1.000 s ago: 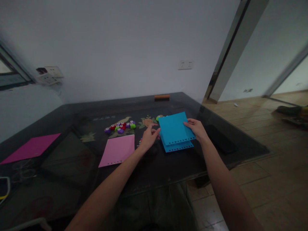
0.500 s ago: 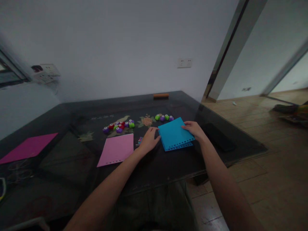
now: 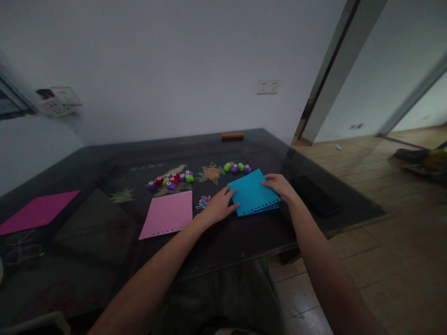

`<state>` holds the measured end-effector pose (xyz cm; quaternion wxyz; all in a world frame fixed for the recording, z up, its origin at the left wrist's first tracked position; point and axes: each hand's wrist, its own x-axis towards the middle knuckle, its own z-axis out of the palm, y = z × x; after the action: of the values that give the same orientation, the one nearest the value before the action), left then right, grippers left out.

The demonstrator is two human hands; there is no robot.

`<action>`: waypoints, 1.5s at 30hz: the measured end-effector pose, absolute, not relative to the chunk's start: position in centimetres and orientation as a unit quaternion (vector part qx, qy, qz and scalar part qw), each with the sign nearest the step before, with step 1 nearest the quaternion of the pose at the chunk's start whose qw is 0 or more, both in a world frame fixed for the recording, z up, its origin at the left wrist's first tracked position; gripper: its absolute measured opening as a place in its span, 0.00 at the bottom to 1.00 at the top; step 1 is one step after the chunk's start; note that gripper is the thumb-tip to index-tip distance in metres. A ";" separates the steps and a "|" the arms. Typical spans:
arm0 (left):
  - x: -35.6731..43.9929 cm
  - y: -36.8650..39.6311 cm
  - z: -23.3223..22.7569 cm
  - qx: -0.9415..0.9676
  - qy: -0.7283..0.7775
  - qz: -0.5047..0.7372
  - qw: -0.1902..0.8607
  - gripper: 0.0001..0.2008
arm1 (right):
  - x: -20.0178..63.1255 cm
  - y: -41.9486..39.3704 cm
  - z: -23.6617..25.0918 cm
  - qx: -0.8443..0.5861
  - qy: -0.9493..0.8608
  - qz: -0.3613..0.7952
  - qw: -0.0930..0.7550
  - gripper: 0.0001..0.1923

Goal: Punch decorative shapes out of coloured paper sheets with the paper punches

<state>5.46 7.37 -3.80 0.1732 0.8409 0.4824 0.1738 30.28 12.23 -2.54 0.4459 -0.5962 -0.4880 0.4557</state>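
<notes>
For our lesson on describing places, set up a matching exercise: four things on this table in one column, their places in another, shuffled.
Things:
1. blue sheets
2. pink sheet
3. magenta sheet
4. orange bar

Places:
A. far edge of the table
B. far left
C. between both hands
D. left of the left hand

Pairs: 1-C, 2-D, 3-B, 4-A

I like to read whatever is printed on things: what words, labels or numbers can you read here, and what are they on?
None can be read.
A pale row of characters on the table inlay: too small and blurred to read.
The blue sheets under the left hand and right hand and the pink sheet: no print visible.
</notes>
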 end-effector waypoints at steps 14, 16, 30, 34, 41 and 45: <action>5.4 7.4 -4.4 0.877 0.455 0.121 0.098 0.30 | 30.3 12.4 -2.6 -0.640 -0.537 0.388 0.390 0.11; 5.3 7.5 -4.5 0.879 0.453 0.115 0.095 0.29 | 30.7 12.7 -2.9 -0.665 -0.562 0.330 0.364 0.12; 5.4 7.3 -3.9 0.878 0.453 0.096 0.124 0.29 | 31.5 13.9 -4.6 -0.690 -0.572 0.252 0.366 0.13; 5.4 7.4 -4.2 0.880 0.449 0.101 0.119 0.29 | 31.2 13.8 -4.3 -0.683 -0.573 0.269 0.364 0.14; 5.4 7.6 -4.5 0.878 0.453 0.098 0.119 0.29 | 31.1 13.7 -4.1 -0.680 -0.573 0.279 0.362 0.13; 5.4 7.6 -4.5 0.878 0.455 0.098 0.115 0.29 | 31.2 13.8 -4.2 -0.680 -0.581 0.271 0.355 0.13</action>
<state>5.42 7.58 -4.55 0.1147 0.8776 0.4550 0.0976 31.17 13.84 -4.21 0.3552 -0.6805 -0.5808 0.2710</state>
